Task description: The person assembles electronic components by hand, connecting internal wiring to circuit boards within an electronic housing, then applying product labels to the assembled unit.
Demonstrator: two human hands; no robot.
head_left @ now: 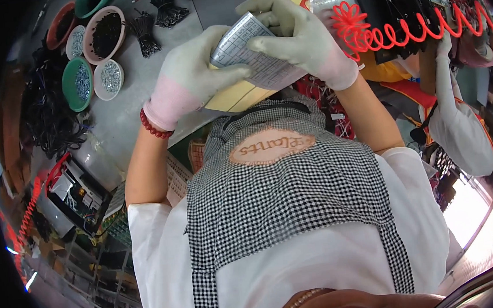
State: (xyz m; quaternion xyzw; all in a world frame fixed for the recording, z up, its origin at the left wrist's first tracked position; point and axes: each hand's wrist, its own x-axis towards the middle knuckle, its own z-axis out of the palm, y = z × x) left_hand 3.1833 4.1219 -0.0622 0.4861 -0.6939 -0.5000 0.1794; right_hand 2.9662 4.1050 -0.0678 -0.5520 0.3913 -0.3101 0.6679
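Note:
Both of my hands wear pale gloves with pink cuffs, and between them is a curled sheet of silver-grey labels (252,52) printed in a grid. My left hand (193,71) is closed on the sheet's left edge, its thumb lying across the lower part. At the right edge, my right hand (298,37) presses its thumb on the front, with fingers curled behind the top. A yellow sheet or folder (233,99) shows just below the label sheet, close to my checked apron (283,180).
Bowls of small parts, including a pink one (124,41), a green one (68,90) and a white one (98,90), stand at left on the grey table (131,85). Bundled black cables (144,34) lie nearby. A red coiled hose (399,36) stretches across the right, near a co-worker (459,134).

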